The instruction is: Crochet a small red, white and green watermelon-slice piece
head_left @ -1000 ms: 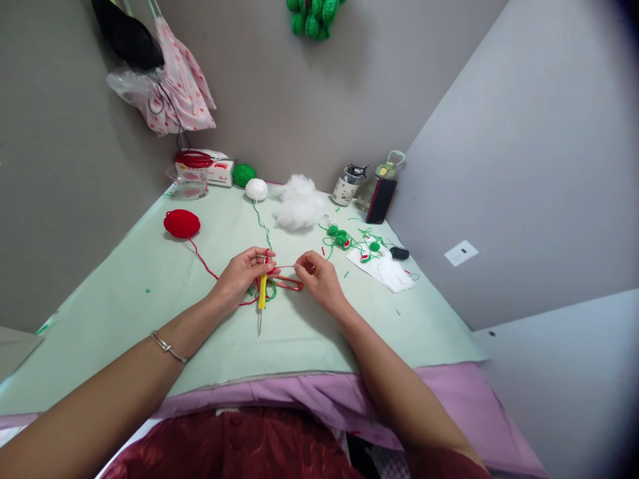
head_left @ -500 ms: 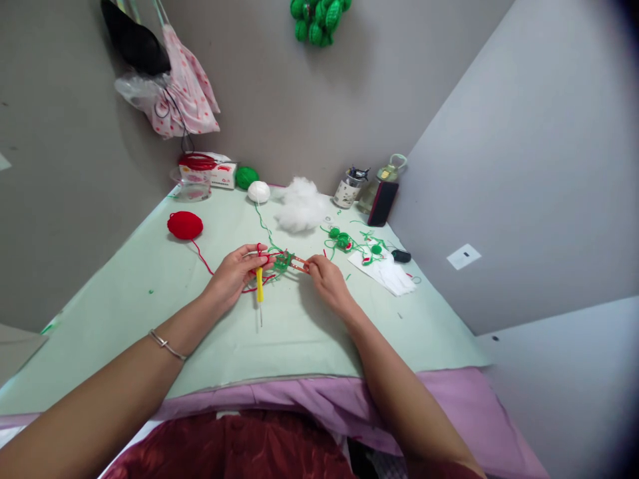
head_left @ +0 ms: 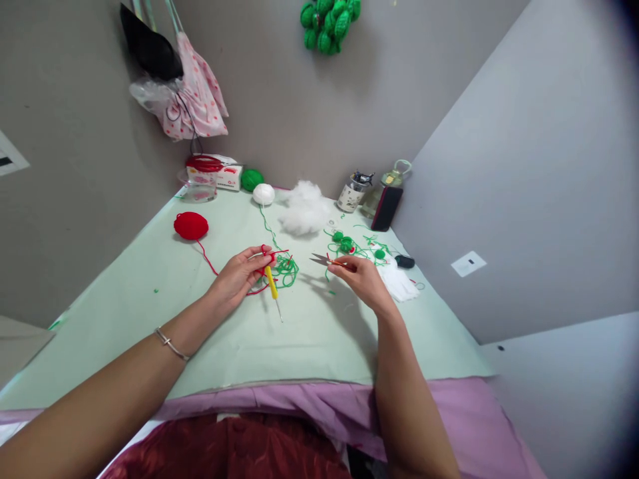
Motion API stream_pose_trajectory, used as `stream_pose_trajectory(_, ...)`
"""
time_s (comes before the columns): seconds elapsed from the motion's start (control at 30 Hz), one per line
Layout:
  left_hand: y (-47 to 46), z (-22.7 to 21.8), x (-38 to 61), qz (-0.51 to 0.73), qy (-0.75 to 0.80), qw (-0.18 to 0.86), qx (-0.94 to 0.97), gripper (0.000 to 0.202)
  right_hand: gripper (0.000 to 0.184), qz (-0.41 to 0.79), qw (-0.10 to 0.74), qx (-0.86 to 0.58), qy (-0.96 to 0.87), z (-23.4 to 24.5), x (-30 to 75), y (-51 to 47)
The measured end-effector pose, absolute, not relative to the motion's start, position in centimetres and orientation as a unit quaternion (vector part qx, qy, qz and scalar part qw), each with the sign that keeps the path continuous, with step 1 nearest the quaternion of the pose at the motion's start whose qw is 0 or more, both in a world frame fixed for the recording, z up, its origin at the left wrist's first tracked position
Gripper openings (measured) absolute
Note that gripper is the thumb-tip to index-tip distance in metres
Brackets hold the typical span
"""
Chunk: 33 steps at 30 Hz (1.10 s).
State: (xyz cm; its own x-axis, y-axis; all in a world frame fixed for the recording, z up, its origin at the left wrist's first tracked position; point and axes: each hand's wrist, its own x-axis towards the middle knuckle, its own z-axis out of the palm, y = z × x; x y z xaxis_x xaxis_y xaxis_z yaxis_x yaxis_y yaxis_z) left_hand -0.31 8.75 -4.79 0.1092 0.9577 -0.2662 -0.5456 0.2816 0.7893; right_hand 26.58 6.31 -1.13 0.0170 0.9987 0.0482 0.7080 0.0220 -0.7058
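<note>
Here, crochet hook (head_left: 271, 282) and red yarn (head_left: 206, 255) are pinched by left hand (head_left: 238, 274); snips (head_left: 319, 259), clasped by right hand (head_left: 364, 279), are best levelled, tips left of grip.

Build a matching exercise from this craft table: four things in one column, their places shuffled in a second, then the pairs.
Things
1. yellow-handled crochet hook
2. small orange-handled thread snips
3. round red yarn ball
4. fluffy white stuffing clump

Places
A. far left on the pale green table cover
B. held in the right hand
C. held in the left hand
D. near the back wall, beside the small white yarn ball

Pairs: 1-C, 2-B, 3-A, 4-D.
</note>
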Motion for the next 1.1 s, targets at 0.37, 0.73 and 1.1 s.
stream_pose_trajectory(0.37,7.8,-5.6,0.3,0.495,0.361,0.729,0.304,0.019,0.053,0.384,0.312,-0.563,-0.662,-2.6,21.9,5.9)
stream_pose_trajectory(0.73,7.7,-5.4,0.5,0.495,0.357,0.738,0.288,0.02,0.043,0.217,0.367,-0.629,-0.65,-3.3,23.2,6.5)
stream_pose_trajectory(1.1,5.9,-4.2,1.4,0.495,0.318,0.755,0.29,0.02,0.033,-0.085,0.294,-0.332,-0.892,-3.1,19.7,3.5)
